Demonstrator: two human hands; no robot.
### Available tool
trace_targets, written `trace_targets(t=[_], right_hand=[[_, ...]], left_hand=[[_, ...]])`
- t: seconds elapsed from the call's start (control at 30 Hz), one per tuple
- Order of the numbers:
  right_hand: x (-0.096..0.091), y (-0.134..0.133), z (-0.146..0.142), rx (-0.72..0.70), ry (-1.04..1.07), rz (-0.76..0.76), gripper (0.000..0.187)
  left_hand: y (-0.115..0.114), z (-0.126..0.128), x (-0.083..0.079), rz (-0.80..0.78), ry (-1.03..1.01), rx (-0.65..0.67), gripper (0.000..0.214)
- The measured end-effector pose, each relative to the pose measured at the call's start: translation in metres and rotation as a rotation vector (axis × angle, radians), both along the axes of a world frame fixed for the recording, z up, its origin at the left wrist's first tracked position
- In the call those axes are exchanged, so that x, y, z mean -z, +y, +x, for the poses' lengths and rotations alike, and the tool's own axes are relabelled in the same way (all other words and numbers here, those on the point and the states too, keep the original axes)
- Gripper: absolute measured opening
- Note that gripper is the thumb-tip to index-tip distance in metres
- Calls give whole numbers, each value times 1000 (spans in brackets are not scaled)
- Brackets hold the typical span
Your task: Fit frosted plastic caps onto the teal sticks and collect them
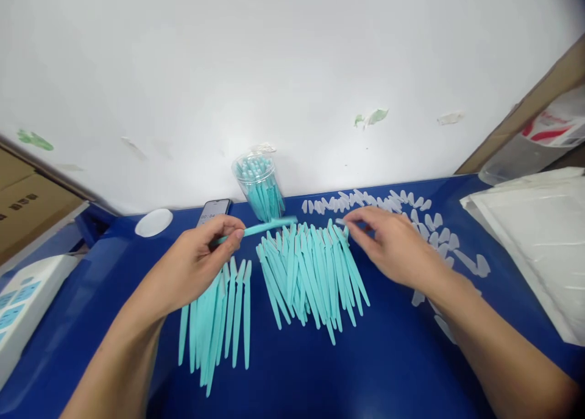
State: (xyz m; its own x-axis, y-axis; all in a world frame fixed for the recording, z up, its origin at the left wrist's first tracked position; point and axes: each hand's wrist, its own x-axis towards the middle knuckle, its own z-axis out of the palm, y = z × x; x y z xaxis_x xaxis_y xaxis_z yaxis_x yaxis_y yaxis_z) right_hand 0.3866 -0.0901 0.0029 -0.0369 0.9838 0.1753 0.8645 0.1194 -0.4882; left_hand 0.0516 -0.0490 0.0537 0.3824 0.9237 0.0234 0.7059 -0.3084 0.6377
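My left hand is closed on a teal plastic stick, held level above the blue table and pointing right. Below it lies a neat row of teal sticks. A looser pile of teal sticks fans out in the middle. My right hand reaches over the pile's top right edge, its fingertips pinched on a small clear cap. Several clear caps lie scattered behind and right of that hand.
A clear jar of teal sticks leans against the white wall, with a phone and a white lid to its left. White plastic bags lie at the right. A white box and cardboard cartons sit at the left.
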Motion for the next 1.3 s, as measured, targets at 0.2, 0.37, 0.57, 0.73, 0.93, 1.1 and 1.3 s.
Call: trace_targets(t=[0.2,0.37,0.57,0.73,0.93,1.1,1.3], right_hand=[[-9,-14,-22,-202,618,-243,30],[-9,-14,-25,-196,784,-335,26],[-4,-13,-25,-189,847,-360,26],[-2,-13,-28,-204,899,-368,24],[0,-13,-32,-224,940,-421,23],[1,-11,-30,-233,1011,-432,21],[2,-7,-18,-191,1069,-390,17]], left_hand=[[-6,13,16,27,-82,24,32],[-10,10,29,53,-77,49,27],[-8,1,38,124,-33,104,19],[-11,9,43,159,-20,100,18],[-26,37,45,104,-74,98,24],[-27,36,45,-18,-111,127,31],[-13,10,46,-24,-168,85,25]])
